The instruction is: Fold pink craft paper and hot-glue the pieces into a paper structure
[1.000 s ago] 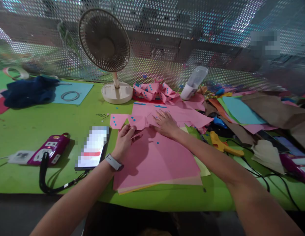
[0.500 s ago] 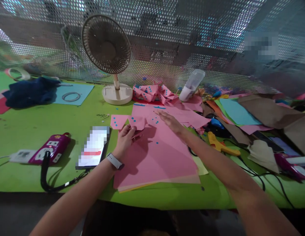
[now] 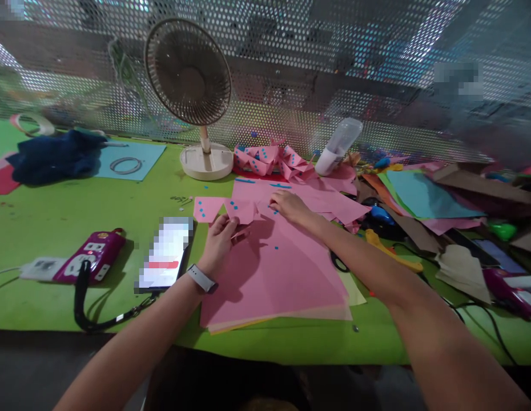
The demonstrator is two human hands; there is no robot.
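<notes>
My left hand (image 3: 220, 237) pinches a folded pink paper piece (image 3: 243, 212) at its lower edge; small blue squares dot its zigzag front. To its right, my right hand (image 3: 290, 206) rests low over the pink paper sheets (image 3: 282, 279), fingers curled and fingertips together. Loose blue paper squares (image 3: 276, 212) lie right under those fingers, and whether one is pinched is too small to see. Thin blue strips (image 3: 280, 185) lie on the pink paper beyond. Farther back sit several similar folded pink pieces (image 3: 257, 160) with blue squares.
A fan (image 3: 206, 162) and a clear bottle (image 3: 339, 145) stand at the back. Left are a phone (image 3: 166, 257), a purple power strip (image 3: 93, 257) and dark blue cloth (image 3: 55, 157). Right are a yellow glue gun (image 3: 391, 254), cables and piled coloured paper (image 3: 428, 197).
My right hand's fingers, stretched out flat before, have curled down over the loose blue squares. My left hand keeps its hold on the folded pink paper piece. The view has shifted slightly.
</notes>
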